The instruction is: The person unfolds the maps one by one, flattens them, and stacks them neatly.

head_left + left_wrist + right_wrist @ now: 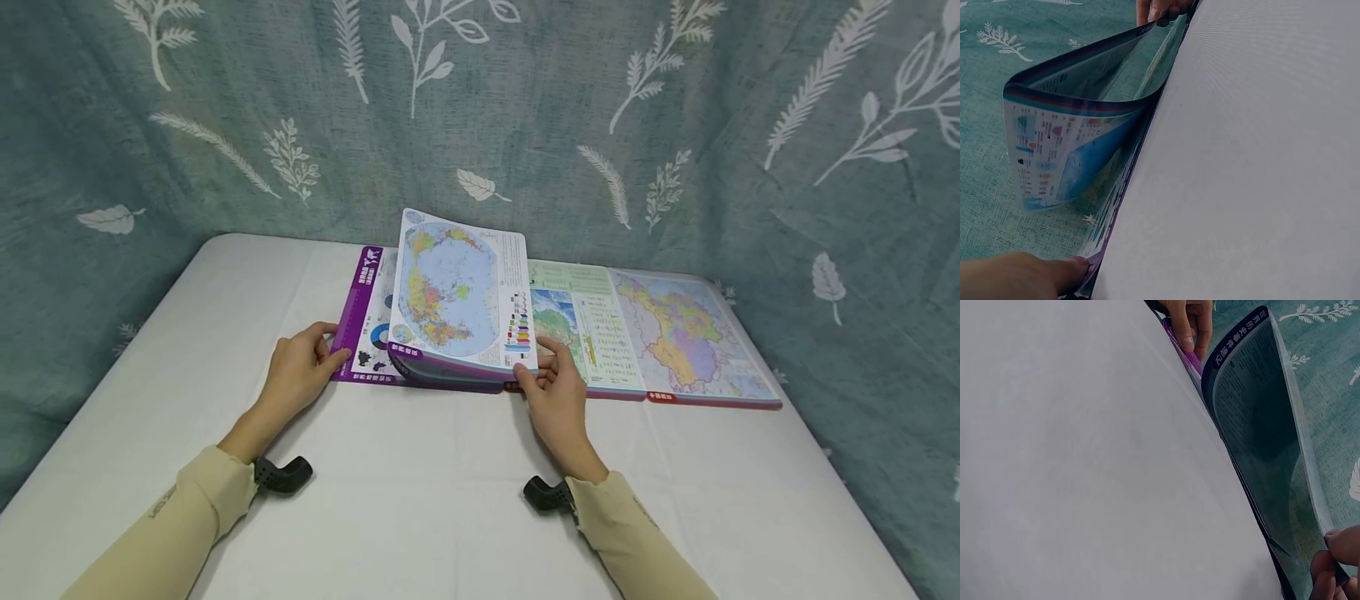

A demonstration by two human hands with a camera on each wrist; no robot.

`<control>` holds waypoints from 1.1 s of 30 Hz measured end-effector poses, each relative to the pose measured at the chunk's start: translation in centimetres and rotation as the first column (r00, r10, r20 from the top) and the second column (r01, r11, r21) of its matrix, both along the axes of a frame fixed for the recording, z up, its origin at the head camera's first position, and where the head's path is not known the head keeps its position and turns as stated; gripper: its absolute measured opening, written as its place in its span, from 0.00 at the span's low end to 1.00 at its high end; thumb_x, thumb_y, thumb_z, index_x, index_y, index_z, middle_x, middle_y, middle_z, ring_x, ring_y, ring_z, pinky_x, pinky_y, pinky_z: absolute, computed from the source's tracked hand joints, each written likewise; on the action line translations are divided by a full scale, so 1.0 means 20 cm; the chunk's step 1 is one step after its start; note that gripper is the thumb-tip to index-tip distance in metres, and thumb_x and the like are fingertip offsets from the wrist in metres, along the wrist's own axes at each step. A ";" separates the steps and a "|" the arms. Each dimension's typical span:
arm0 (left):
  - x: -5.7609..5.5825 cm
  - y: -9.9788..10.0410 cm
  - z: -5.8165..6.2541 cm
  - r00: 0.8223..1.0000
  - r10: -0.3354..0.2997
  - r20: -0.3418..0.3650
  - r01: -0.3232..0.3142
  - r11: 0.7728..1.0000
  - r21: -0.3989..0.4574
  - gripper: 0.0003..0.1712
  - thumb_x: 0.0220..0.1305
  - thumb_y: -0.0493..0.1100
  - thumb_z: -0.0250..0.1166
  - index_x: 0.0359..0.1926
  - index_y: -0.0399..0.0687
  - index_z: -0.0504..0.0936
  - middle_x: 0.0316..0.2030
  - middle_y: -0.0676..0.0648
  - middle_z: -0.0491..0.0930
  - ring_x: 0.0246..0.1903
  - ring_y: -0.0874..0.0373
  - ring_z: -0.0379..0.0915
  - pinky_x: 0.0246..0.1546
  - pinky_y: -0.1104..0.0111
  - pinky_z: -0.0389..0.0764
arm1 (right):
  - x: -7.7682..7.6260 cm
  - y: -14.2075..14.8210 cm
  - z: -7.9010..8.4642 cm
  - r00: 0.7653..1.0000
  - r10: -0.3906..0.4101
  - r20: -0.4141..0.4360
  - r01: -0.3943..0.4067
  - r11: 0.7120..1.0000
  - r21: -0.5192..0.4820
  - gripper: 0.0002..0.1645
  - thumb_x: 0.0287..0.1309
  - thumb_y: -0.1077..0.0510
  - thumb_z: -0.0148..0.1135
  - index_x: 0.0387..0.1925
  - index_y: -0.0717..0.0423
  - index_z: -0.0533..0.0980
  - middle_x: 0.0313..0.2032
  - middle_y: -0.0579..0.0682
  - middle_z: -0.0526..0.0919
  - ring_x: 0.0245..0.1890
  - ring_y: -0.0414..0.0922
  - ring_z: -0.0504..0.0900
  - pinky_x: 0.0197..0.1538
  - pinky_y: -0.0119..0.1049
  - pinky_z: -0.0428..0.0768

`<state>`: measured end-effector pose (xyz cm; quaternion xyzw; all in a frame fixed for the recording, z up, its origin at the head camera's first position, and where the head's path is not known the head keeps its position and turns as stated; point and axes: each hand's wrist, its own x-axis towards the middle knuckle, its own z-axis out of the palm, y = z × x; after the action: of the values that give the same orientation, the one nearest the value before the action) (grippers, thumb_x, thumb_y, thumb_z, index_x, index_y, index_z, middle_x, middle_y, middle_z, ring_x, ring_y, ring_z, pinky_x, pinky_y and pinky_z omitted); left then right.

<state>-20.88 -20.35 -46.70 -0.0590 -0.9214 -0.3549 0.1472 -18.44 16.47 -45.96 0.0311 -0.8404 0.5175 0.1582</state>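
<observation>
A fold-out map (465, 292) lies along the back of the table, with a world map panel raised and curled over a purple-bordered panel (360, 312). My left hand (300, 367) pinches that purple panel's left edge near its lower corner, thumb on top, as the left wrist view shows with the thumb (1072, 272). My right hand (558, 400) holds the lower right corner of the raised panel. In the right wrist view, the thumb (1344, 544) and fingers grip the edge of this lifted panel (1260, 400). The panel's underside shows dense print.
To the right, a green panel (596, 333) and a panel with a coloured map (690, 333) lie flat. A white cloth (420, 500) covers the table. Behind hangs a green leaf-patterned curtain (525, 150). Black wrist devices (283, 476) sit at both sleeves.
</observation>
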 end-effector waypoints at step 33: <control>0.01 0.00 0.01 1.000 0.010 0.001 -0.010 1.000 -0.006 0.24 0.68 0.40 0.73 0.60 0.31 0.81 0.21 0.47 0.74 0.23 0.55 0.65 0.29 0.63 0.64 | 0.02 0.21 0.00 0.995 -0.093 -0.022 0.093 0.996 -0.012 0.31 0.69 0.63 0.68 0.70 0.57 0.71 0.43 0.58 0.82 0.40 0.45 0.81 0.38 0.20 0.77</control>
<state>-20.70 -20.40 -46.53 -0.0549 -0.9228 -0.3514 0.1484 -18.11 20.75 -45.92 -0.0029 -0.8361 0.5139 0.1919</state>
